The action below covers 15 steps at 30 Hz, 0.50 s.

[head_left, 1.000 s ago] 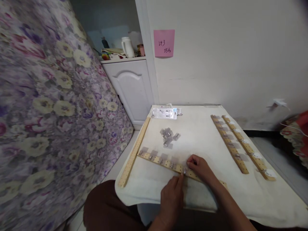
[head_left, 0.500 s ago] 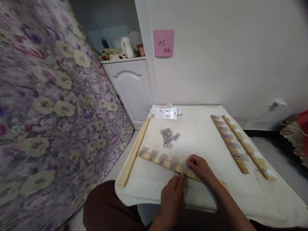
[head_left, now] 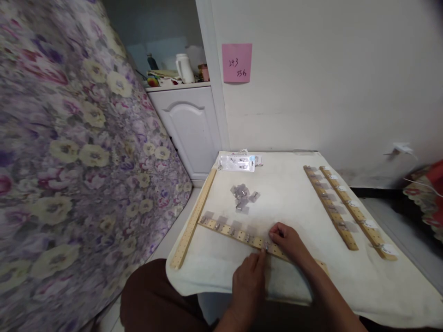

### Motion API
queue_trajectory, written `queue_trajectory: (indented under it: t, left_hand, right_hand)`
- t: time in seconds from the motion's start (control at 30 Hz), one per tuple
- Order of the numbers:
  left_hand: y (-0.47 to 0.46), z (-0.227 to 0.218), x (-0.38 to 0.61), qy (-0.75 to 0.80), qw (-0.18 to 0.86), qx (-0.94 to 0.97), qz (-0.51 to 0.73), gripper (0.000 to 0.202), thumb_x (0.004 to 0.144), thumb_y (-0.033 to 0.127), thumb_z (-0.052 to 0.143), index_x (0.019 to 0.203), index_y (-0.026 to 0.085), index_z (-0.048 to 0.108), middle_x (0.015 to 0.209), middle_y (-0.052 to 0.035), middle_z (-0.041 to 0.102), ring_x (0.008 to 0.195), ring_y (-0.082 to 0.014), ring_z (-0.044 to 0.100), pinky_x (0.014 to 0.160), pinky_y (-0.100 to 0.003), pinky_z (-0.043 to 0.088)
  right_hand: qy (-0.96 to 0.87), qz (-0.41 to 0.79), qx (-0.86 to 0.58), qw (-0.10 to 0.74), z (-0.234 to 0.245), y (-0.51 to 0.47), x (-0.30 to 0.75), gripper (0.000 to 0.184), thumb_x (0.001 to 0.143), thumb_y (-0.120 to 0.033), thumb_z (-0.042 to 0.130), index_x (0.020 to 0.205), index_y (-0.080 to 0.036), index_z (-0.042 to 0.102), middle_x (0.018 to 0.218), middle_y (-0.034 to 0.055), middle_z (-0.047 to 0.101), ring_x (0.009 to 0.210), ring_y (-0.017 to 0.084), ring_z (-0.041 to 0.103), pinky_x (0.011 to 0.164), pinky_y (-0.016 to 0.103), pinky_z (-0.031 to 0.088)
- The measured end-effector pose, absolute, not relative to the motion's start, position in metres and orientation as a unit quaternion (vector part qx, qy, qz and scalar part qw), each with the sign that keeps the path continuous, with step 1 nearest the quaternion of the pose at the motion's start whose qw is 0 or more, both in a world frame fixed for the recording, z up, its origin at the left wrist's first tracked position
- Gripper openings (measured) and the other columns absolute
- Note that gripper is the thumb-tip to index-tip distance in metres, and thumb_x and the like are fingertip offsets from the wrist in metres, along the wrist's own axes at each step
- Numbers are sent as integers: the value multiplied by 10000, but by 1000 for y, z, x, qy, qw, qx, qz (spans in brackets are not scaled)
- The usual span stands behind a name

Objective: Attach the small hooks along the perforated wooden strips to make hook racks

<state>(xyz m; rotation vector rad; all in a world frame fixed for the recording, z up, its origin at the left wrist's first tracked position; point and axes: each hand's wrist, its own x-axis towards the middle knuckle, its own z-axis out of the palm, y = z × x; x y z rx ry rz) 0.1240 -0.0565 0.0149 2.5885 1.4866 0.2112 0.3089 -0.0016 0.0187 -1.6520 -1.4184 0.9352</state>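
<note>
A pale wooden strip with holes [head_left: 224,229] lies slantwise at the table's near side, bearing a row of small metal pieces with clear squares. My left hand [head_left: 247,279] is closed below it, its fingertips against one small metal piece [head_left: 266,246] on the strip. Just above that piece, my right hand [head_left: 287,239] pinches its thumb and fingers together over the strip. Whatever sits in this pinch is too small to make out. The right forearm covers part of the strip's right end.
A small pile of loose clear-and-metal pieces [head_left: 242,196] lies mid-table. Another holed strip [head_left: 194,219] runs along the left edge. Two filled strips, one brown [head_left: 328,203] and one lighter [head_left: 356,210], lie on the right. Clear packaging [head_left: 236,163] rests at the back.
Both hands keep nearly the same place at the strip. The whole view has shifted very slightly; nothing else visibly differs.
</note>
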Motion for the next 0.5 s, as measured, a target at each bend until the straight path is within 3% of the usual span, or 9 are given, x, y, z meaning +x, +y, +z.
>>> queue_trajectory:
  t: [0.5]
  left_hand:
    - [-57,14,125,500,55,861,79,555,840,63,431,1359,246,362,983,-38,616,888,-180,574,685,-273,449]
  right_hand:
    - [-586,340,-643,358,21,-7,307,170,767,-326,513,829,-204,614,634,-24,584,603,150,535,585,255,385]
